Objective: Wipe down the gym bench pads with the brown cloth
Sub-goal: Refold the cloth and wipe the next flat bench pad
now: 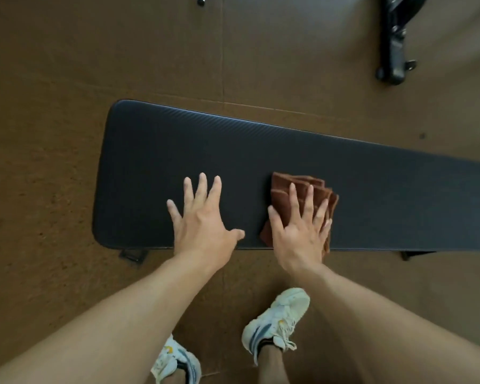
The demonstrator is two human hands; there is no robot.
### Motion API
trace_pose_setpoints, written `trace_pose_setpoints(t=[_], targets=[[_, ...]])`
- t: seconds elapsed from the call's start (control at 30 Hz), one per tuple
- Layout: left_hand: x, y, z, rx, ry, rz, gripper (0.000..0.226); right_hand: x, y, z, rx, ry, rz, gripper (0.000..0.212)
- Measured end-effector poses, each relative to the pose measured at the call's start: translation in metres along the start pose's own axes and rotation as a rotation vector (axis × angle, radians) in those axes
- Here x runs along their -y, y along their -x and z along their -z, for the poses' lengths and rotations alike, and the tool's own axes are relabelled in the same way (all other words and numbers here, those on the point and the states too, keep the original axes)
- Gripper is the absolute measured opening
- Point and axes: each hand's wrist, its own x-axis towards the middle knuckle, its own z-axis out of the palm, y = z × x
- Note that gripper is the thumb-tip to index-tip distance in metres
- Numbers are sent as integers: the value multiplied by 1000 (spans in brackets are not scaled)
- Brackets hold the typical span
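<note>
1 bench pad, 1 brown cloth, 2 hands

matt ribbed pad, fuzzy cloth

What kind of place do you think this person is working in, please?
Probably a gym: a long black padded bench pad, a brown speckled rubber-like floor, and black exercise equipment nearby.

On the pad, bare surface runs left of the left hand and right of the cloth under the right hand; only a narrow strip separates the hands.
</note>
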Motion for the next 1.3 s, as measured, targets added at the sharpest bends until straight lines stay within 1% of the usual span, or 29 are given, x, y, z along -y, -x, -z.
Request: trace_pose_setpoints(t=[0.07,0.13,0.23,0.3,0.37,0.43,0.47,0.53,0.6,0.63,0.7,0.77,0.83,0.9,0.93,1.0,1.07,1.1,1.17,1.2,1.23,1.27,1.3], targets=[[-8,-10,-15,105,-185,64,135,16,-39,8,-26,8,29,73],[-9,-13,-26,150,-271,101,150,27,-76,18,-50,35,89,74],[-8,-13,-31,146,-317,124,157,33,-120,43,-26,73,210,71],[-16,-13,-30,157,-320,175,160,31,-129,50,-34,56,282,66],[-35,-16,-30,185,-290,259,163,12,-110,44,-83,-19,333,63],[-61,-23,-31,198,-232,361,165,-23,-60,28,-131,-69,330,64],[-75,-28,-32,204,-182,421,166,-44,-32,19,-122,-67,315,65],[-97,-40,-36,206,-83,522,169,-80,5,9,-40,-37,282,65],[-106,-47,-42,195,-53,582,175,-95,-3,12,38,-5,311,66],[-105,-48,-43,190,-54,598,178,-91,-18,18,41,10,339,66],[-103,-50,-48,187,-67,623,182,-73,-68,36,-10,16,390,66],[-103,-51,-53,185,-71,635,183,-51,-126,58,-23,5,402,64],[-105,-51,-53,187,-70,633,182,-34,-164,73,-17,29,411,63],[-106,-50,-53,193,-71,636,182,-39,-161,72,-46,19,443,65],[-108,-51,-53,198,-68,641,183,-52,-143,66,-82,7,462,66],[-110,-51,-54,199,-66,647,183,-97,-83,48,-123,11,510,71],[-112,-52,-55,202,-75,663,184,-146,-26,30,-108,88,601,76],[-112,-52,-56,204,-81,670,185,-163,-15,26,-89,131,662,77],[-112,-50,-56,202,-87,670,185,-170,-36,29,-58,140,774,75],[-112,-50,-56,202,-85,667,185,-160,-57,34,-63,130,779,72],[-112,-50,-56,202,-82,665,186,-144,-82,40,-113,121,746,69],[-111,-50,-56,201,-80,662,185,-125,-110,51,-165,100,677,68],[-111,-49,-55,200,-79,656,185,-106,-138,62,-181,76,581,67]])
